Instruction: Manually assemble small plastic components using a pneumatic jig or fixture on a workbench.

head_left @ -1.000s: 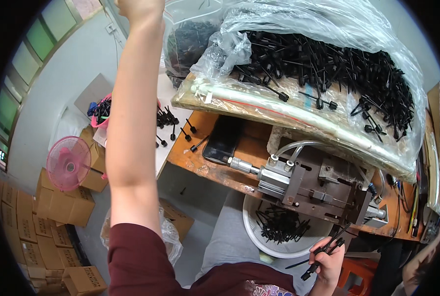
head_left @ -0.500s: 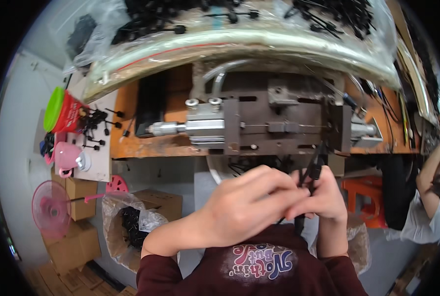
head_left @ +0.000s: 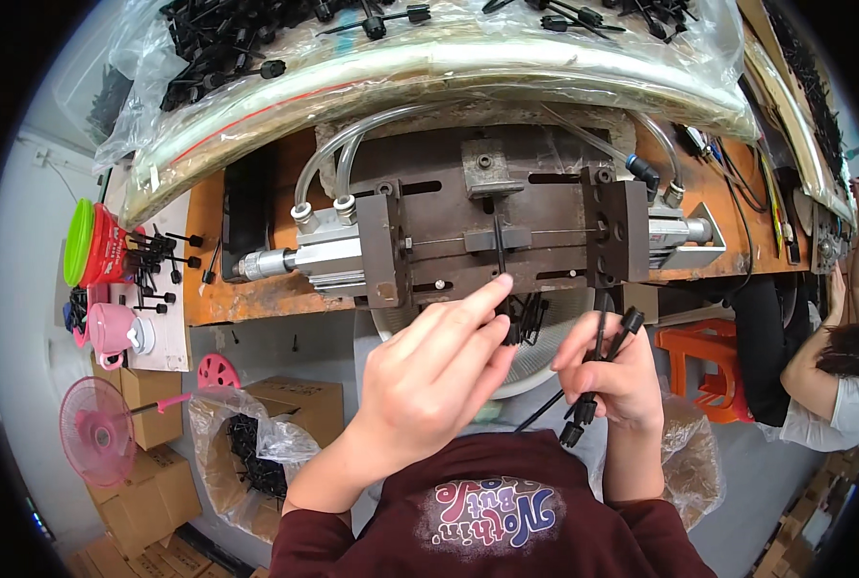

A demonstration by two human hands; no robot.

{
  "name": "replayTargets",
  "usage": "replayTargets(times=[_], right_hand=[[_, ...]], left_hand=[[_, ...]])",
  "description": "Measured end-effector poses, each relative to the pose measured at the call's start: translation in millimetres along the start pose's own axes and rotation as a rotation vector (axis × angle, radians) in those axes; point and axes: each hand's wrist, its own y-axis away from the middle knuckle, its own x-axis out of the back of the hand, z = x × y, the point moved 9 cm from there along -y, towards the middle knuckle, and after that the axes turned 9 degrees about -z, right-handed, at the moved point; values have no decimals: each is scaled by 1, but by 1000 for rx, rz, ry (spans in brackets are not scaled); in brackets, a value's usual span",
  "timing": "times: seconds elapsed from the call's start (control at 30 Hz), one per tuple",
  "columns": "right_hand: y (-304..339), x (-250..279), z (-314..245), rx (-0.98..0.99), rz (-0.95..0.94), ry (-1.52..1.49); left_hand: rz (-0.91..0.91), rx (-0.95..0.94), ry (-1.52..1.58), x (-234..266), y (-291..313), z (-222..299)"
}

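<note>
My left hand [head_left: 428, 364] is closed on the knobbed end of a black rod-shaped plastic part [head_left: 500, 252]. The part's thin shaft points away from me, across the small block in the middle of a dark metal clamping fixture [head_left: 439, 226]. Whether the shaft touches the block I cannot tell. To the right, my right hand [head_left: 614, 378] is closed around several similar black plastic parts [head_left: 584, 409], their ribbed ends and stems sticking out at different angles. Below the fixture, a pale basket [head_left: 545, 358] with more black parts is partly hidden by my left hand.
Silver air cylinders [head_left: 328, 260] with clear hoses flank the fixture on a wooden bench [head_left: 256, 301]. Behind lies a plastic-lined heap of black parts [head_left: 227, 53]. At left are a pink jug [head_left: 112, 328], a pink fan [head_left: 100, 435] and a lined box [head_left: 208, 424]. Another person [head_left: 824, 385] sits right.
My hands have parted. The left has moved forward to the fixture with one black part, while the right keeps its bunch. The view has shifted, bringing the basket into sight.
</note>
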Motion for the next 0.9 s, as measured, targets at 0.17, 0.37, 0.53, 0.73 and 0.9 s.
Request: replayTargets(times=[0.17,0.37,0.53,0.73,0.9], right_hand=[[5,1,-5,75,51,-55],[8,3,-9,102,11,-72],[11,-6,-14,89,-44,8],[12,-4,-23,93,-30,-32],[9,0,-22,52,67,73]], left_hand=[[-67,-56,-264,-14,-7,4],[-181,-16,-324,-16,-19,-2],[-200,-11,-289,-14,-21,-8],[-175,13,-273,-14,-25,-6],[-136,12,-241,-10,-23,-6]])
